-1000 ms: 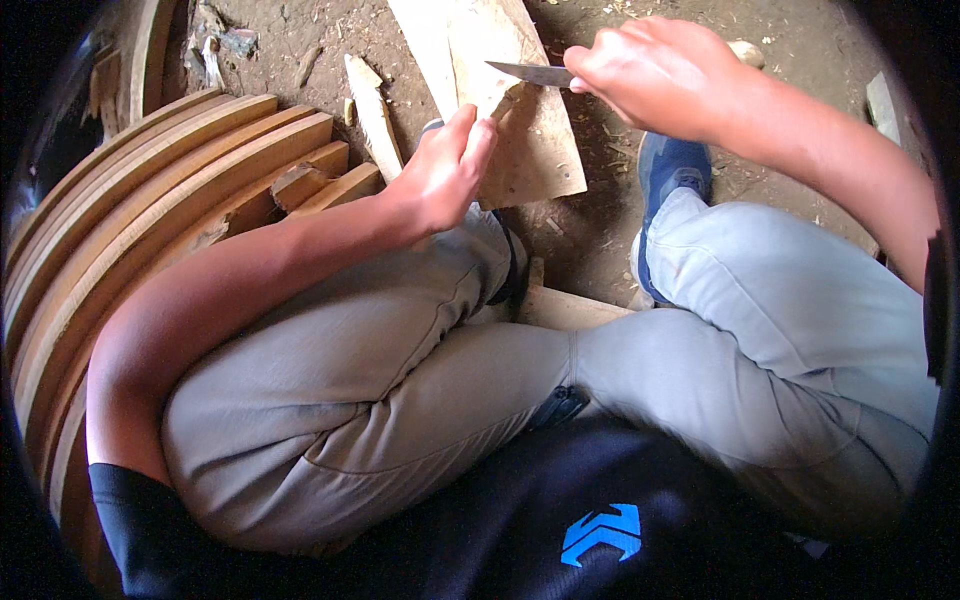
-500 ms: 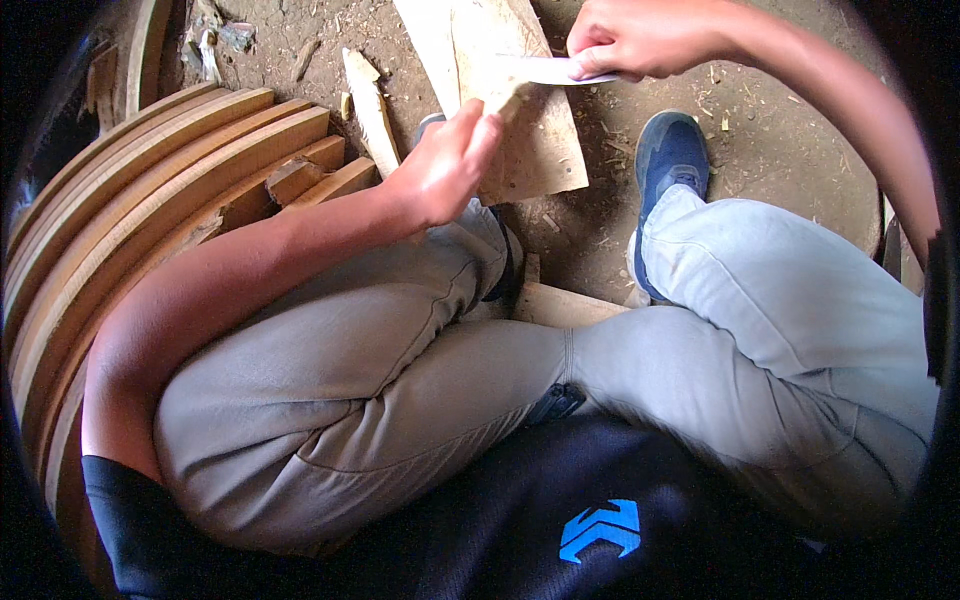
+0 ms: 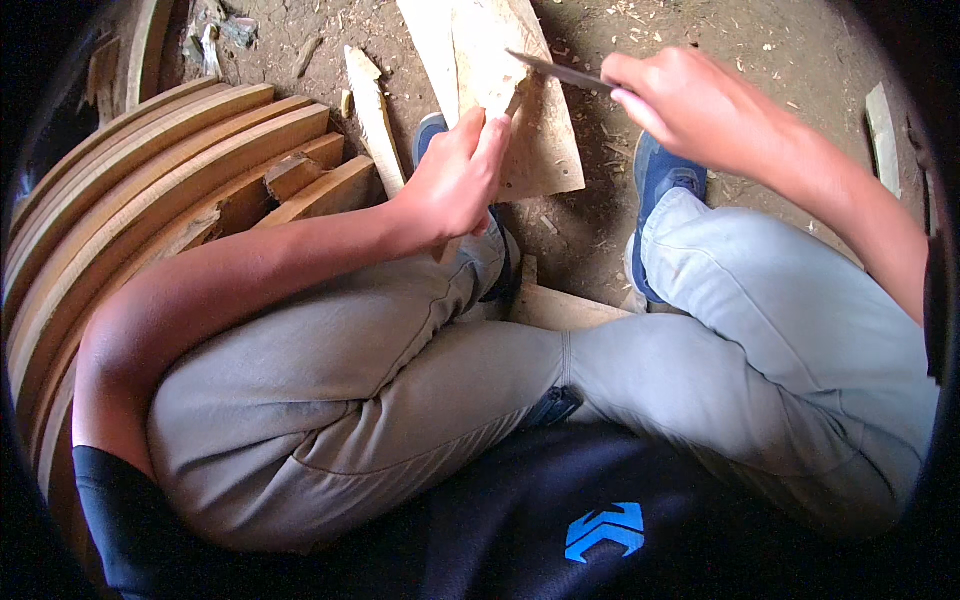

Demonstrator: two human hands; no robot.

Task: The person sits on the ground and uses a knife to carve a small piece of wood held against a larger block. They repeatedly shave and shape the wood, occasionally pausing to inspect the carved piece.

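My left hand [image 3: 455, 180] is closed around a short piece of wood [image 3: 514, 90]. The pale, roughly cut end sticks out past the thumb, and a bit of the lower end shows below the fist. Closed on a knife [image 3: 565, 73], my right hand [image 3: 690, 110] is at the upper right. The dark, narrow blade points left, its tip close above the wood's cut end; I cannot tell whether they touch. Under both lies a pale flat board [image 3: 545, 160] on the ground, nearest my left hand.
Several curved wooden pieces [image 3: 200, 150] are stacked at the left. A long split piece of wood [image 3: 372, 115] lies beside my left shoe [image 3: 428, 130]; my right shoe [image 3: 665, 175] stands right of the board. Chips dot the dirt floor [image 3: 780, 50]. Another wood strip [image 3: 882, 140] is far right.
My right hand has come down and turned, and the knife blade now shows dark and slants up to the left. My left hand has stayed nearly in place with the wood.
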